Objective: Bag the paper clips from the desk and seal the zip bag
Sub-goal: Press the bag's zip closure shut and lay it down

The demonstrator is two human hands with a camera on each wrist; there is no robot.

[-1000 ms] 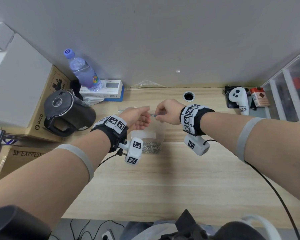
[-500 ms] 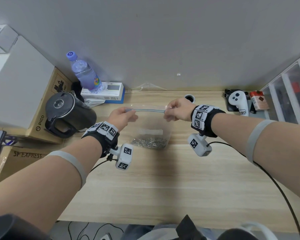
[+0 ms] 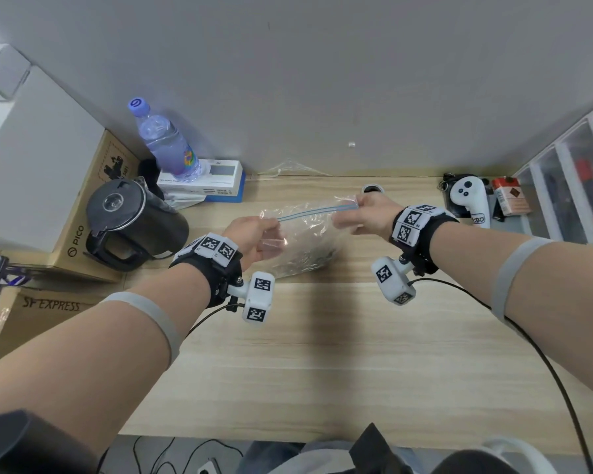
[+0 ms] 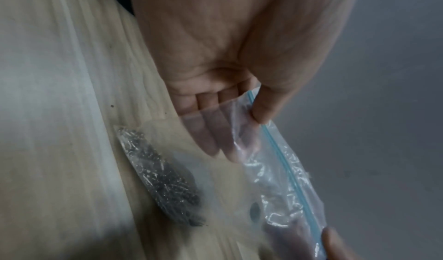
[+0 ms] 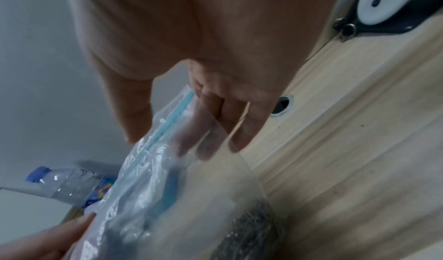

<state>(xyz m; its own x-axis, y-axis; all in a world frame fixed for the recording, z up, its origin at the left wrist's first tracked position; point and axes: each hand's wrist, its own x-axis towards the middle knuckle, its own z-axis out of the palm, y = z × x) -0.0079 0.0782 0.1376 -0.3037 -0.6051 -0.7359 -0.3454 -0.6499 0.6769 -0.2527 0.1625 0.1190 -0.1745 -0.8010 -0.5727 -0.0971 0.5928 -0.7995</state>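
Observation:
A clear zip bag (image 3: pixel 305 234) with a blue zip strip (image 3: pixel 317 212) hangs between my hands above the wooden desk (image 3: pixel 322 354). A heap of metal paper clips (image 3: pixel 305 260) lies in its bottom, which rests on the desk. My left hand (image 3: pixel 254 239) pinches the left end of the zip strip (image 4: pixel 275 146) between thumb and fingers. My right hand (image 3: pixel 363 213) pinches the right end of that strip (image 5: pixel 177 112). The strip is stretched taut and slopes up to the right. The clips (image 4: pixel 163 177) show through the plastic in the left wrist view, and again as a dark heap of clips (image 5: pixel 249 232) in the right wrist view.
A black kettle (image 3: pixel 131 224), a water bottle (image 3: pixel 165 142) and a white-blue box (image 3: pixel 213 181) stand at the back left beside cardboard boxes (image 3: pixel 83 234). A cable hole (image 3: pixel 372 189), a white controller (image 3: pixel 469 200), a red pack (image 3: pixel 510 196) and clear drawers (image 3: pixel 569 172) are at the back right.
My hands have moved apart along the zip strip, from nearly touching to its two ends. The bag has tilted, with its right end now higher.

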